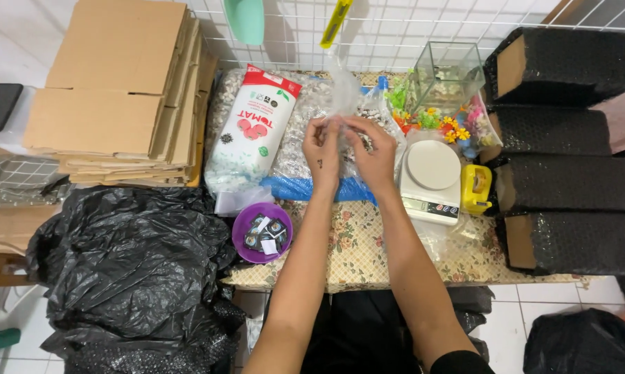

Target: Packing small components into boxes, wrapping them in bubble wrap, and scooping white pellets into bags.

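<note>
My left hand [321, 149] and my right hand [372, 154] are raised together over the table, both pinching a small clear plastic bag [343, 93] whose top sticks up above the fingers. Beneath the hands lies a big clear sack of pale pebbles [305, 118] with a blue bottom edge. A white and red packet [249, 131] leans on that sack to the left. Right of my right hand stands a white kitchen scale [432, 179].
A purple bowl [261, 232] of small sachets sits near the table's front. Flat cardboard boxes [118, 90] are stacked at left, black plastic bags [132, 270] below them. Black bubble-wrapped parcels [569, 187] stack at right, beside a yellow tape dispenser [476, 187], a glass tank [447, 73] and plastic flowers [443, 121].
</note>
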